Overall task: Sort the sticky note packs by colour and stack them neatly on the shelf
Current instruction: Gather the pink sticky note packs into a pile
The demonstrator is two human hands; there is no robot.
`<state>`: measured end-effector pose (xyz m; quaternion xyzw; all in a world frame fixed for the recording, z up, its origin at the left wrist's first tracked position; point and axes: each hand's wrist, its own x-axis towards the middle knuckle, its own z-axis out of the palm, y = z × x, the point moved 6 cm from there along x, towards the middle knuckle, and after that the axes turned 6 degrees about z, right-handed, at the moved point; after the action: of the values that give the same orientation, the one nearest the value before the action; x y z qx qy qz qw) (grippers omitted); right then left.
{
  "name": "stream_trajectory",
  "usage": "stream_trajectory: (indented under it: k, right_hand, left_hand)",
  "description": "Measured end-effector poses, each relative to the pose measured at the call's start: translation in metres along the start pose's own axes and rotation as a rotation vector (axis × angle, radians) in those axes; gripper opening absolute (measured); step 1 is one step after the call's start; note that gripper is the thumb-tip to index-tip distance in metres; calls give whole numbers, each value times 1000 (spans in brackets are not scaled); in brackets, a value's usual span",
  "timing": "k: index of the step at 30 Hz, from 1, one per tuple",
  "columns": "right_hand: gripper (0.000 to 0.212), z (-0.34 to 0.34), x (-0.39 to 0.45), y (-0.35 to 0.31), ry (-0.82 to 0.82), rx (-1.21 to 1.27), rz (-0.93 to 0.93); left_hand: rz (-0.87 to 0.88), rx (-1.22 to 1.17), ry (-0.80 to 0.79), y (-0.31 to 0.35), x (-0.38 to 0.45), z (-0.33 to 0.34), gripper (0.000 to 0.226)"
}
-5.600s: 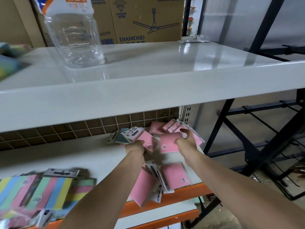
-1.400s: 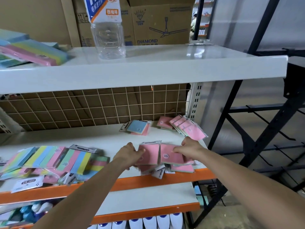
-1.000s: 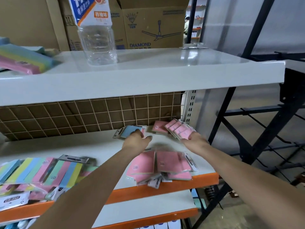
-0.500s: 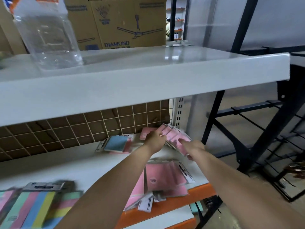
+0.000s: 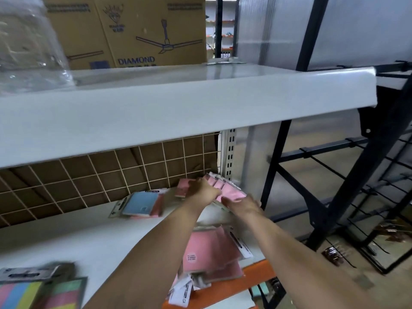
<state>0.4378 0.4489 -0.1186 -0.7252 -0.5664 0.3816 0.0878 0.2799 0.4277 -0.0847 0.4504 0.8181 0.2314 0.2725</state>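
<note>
At the near left corner of the white lower shelf (image 5: 107, 239), a blurred heap of striped multicolour sticky note packs (image 5: 42, 293) is seen, cut off by the frame edge. Just right of centre, at the shelf's orange front lip, a loose pile of pink sticky note packs in clear wrappers (image 5: 211, 253) is laid, some white header cards hanging over the edge. Two bare forearms are stretched over this pile toward the back right corner. There the left hand (image 5: 204, 190) is laid on a fanned row of pink packs (image 5: 225, 189), its fingers curled over their near edge (the fingertips are hidden behind the packs). The right hand (image 5: 242, 205) is held at the row's right end with fingers curled underneath; whether it truly grips cannot be told through the blur. Left of the hands, a light blue sticky note pack lying on a pink one (image 5: 140, 204) is seen near the wire grid backing (image 5: 100, 175). Above, on the white upper shelf (image 5: 178, 112), a clear plastic bottle (image 5: 29, 43) and brown cardboard boxes printed with a ceiling fan (image 5: 151, 32) are stood.
</note>
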Motion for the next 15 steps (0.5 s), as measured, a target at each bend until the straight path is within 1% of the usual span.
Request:
stream_trajectory:
  k: [3, 6, 10, 12, 15]
  right_hand:
    - [84, 2, -1, 1, 1, 5, -10]
    - [82, 5, 0, 1, -17, -4, -25]
    - [74, 4, -3, 0, -36, -49, -61]
    - [71, 3, -8, 0, -31, -79, -83]
    - [62, -1, -19, -1, -27, 31, -132]
  left_hand:
    - [14, 26, 12, 4, -10, -9, 74]
    - [-5, -65, 23, 5, -10, -6, 73]
    - [-37, -240, 15, 0, -13, 2, 100]
    - [-53, -373, -24, -2, -21, 3, 93]
    - [-67, -494, -9, -9, -26, -1, 75]
